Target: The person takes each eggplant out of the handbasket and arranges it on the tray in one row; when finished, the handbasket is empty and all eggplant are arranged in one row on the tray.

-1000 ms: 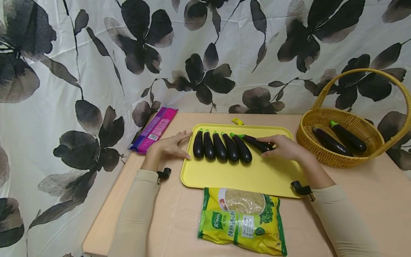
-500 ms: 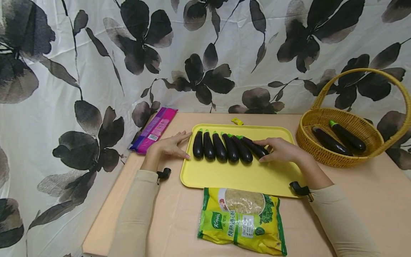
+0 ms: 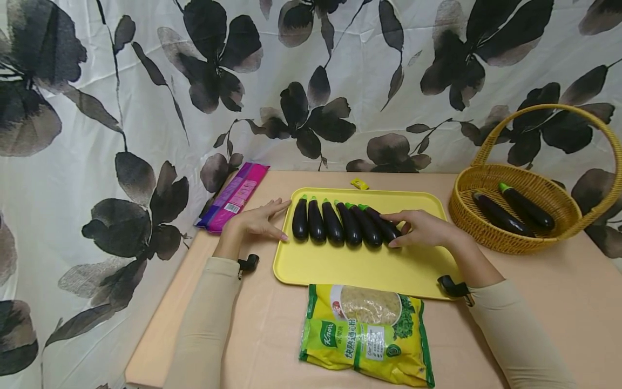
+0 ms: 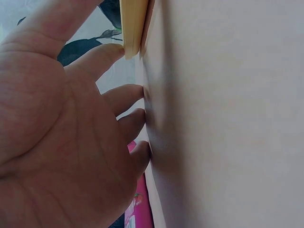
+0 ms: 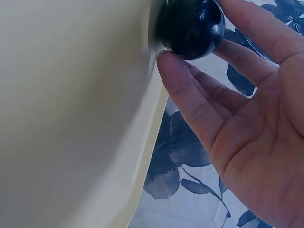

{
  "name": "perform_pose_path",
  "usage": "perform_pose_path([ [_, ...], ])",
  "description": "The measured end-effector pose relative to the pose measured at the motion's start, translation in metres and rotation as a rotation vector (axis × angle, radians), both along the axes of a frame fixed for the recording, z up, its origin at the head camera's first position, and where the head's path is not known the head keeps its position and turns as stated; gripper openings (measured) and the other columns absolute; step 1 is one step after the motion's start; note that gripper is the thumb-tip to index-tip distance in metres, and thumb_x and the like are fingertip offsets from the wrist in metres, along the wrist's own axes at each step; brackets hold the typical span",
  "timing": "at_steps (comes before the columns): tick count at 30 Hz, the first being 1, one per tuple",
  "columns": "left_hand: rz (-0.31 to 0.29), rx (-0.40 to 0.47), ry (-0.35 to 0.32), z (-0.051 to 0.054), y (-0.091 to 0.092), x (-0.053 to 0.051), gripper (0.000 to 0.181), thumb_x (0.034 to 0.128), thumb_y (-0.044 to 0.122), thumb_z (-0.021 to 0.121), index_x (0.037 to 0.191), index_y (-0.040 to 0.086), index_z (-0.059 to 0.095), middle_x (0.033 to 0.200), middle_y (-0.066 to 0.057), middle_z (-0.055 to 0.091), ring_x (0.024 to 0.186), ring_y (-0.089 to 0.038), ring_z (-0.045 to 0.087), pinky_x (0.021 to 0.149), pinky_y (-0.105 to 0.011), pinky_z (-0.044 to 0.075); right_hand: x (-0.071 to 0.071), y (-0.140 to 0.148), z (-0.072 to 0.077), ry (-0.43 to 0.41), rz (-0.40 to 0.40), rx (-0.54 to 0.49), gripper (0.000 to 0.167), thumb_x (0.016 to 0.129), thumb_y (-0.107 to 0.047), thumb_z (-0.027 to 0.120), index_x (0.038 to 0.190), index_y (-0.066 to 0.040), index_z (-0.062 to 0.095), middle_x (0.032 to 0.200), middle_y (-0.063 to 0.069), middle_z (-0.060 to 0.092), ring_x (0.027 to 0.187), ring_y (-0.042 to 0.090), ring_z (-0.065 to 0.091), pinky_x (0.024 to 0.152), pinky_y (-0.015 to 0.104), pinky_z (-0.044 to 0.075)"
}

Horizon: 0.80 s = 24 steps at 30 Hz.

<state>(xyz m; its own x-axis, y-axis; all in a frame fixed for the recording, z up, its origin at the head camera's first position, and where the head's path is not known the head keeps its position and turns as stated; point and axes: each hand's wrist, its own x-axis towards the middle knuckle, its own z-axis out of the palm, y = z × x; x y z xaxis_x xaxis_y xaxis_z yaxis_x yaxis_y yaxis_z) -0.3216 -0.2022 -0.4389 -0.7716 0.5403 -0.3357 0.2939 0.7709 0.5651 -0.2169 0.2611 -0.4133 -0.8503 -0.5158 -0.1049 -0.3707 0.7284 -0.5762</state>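
Note:
Several dark purple eggplants with green stem ends (image 3: 333,224) lie side by side in a row on a yellow tray (image 3: 340,267). My right hand (image 3: 426,228) holds the lower part of the rightmost eggplant (image 3: 381,220), its upper end leaning against the row. In the right wrist view the round end of that eggplant (image 5: 190,31) sits between thumb and fingers, close to the tray surface. My left hand (image 3: 255,221) rests at the tray's left edge, fingers loosely spread. The left wrist view has one fingertip touching the tray's side (image 4: 132,28) and the others on the table.
A wicker basket (image 3: 473,227) with a tall handle and two eggplants stands at the right. A yellow-green Knorr bag (image 3: 366,335) lies in front of the tray. Behind my left hand is a pink-purple packet (image 3: 235,197); a small yellow wrapper (image 3: 359,183) lies behind the tray.
The rightmost eggplant's lower end has swung left and toward me, bringing it alongside the row. My right hand has moved slightly left with it. The left hand has stayed put.

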Motion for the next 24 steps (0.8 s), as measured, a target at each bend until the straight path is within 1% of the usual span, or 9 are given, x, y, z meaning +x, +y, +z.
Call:
perform_pose_path([
  [6,-0.001,0.003,0.0,0.0,0.0,0.0,0.124,0.0711,0.06,0.091,0.168,0.037,0.017,0.178,-0.004,-0.002,0.163,-0.03,-0.009,0.13,-0.061,-0.004,0.003,0.003,0.007,0.019,-0.014,-0.015,0.077,0.09,-0.037,0.082,0.154,-0.007,0.051,0.141,0.019,0.064,0.102,0.021,0.071,0.076,0.029,0.055],
  [9,-0.003,0.002,0.002,0.0,0.0,-0.001,0.124,0.0709,0.061,0.09,0.168,0.037,0.017,0.178,-0.004,-0.002,0.164,-0.029,-0.009,0.13,-0.061,-0.004,0.005,0.007,0.013,0.078,-0.048,-0.039,0.072,0.093,-0.034,0.08,0.153,-0.007,0.052,0.142,0.018,0.062,0.103,0.024,0.07,0.075,0.033,0.057],
  [13,-0.003,0.002,0.002,0.001,0.0,0.0,0.124,0.0705,0.061,0.09,0.167,0.037,0.017,0.178,-0.005,-0.001,0.164,-0.03,-0.009,0.129,-0.062,-0.004,0.008,0.014,0.024,0.213,-0.14,-0.085,0.065,0.095,-0.028,0.079,0.152,-0.01,0.054,0.144,0.018,0.059,0.11,0.033,0.066,0.087,0.048,0.06],
  [14,-0.001,0.003,0.001,0.001,0.0,0.0,0.124,0.0703,0.061,0.09,0.167,0.037,0.018,0.178,-0.005,-0.001,0.164,-0.03,-0.009,0.129,-0.062,-0.004,0.009,0.016,0.028,0.245,-0.167,-0.098,0.064,0.095,-0.026,0.078,0.152,-0.01,0.055,0.144,0.019,0.058,0.111,0.035,0.065,0.088,0.052,0.06],
  [16,0.002,0.002,0.0,0.001,0.0,0.001,0.124,0.0699,0.062,0.091,0.167,0.038,0.018,0.178,-0.004,-0.001,0.164,-0.03,-0.009,0.129,-0.062,-0.004,0.012,0.019,0.035,0.296,-0.222,-0.12,0.061,0.096,-0.027,0.077,0.152,-0.013,0.055,0.146,0.018,0.056,0.117,0.038,0.063,0.096,0.058,0.056],
  [18,0.006,0.002,-0.001,0.0,0.0,0.001,0.124,0.0694,0.062,0.091,0.167,0.038,0.018,0.178,-0.004,-0.001,0.164,-0.029,-0.01,0.129,-0.062,-0.004,0.016,0.023,0.042,0.325,-0.269,-0.144,0.06,0.097,-0.028,0.076,0.152,-0.014,0.055,0.15,0.018,0.054,0.122,0.04,0.06,0.099,0.063,0.053],
  [20,0.007,-0.001,-0.001,0.0,0.0,0.0,0.124,0.0695,0.062,0.09,0.167,0.038,0.017,0.178,-0.004,-0.001,0.163,-0.029,-0.01,0.129,-0.063,-0.004,0.021,0.027,0.049,0.34,-0.316,-0.16,0.059,0.098,-0.031,0.075,0.152,-0.016,0.055,0.152,0.017,0.053,0.125,0.04,0.058,0.101,0.065,0.051],
  [24,0.005,-0.005,0.003,-0.001,0.0,0.001,0.124,0.0705,0.062,0.09,0.167,0.037,0.017,0.178,-0.004,-0.001,0.163,-0.031,-0.009,0.128,-0.064,-0.004,0.029,0.034,0.058,0.372,-0.374,-0.171,0.058,0.1,-0.032,0.072,0.153,-0.016,0.055,0.152,0.017,0.052,0.127,0.043,0.055,0.098,0.068,0.049],
])
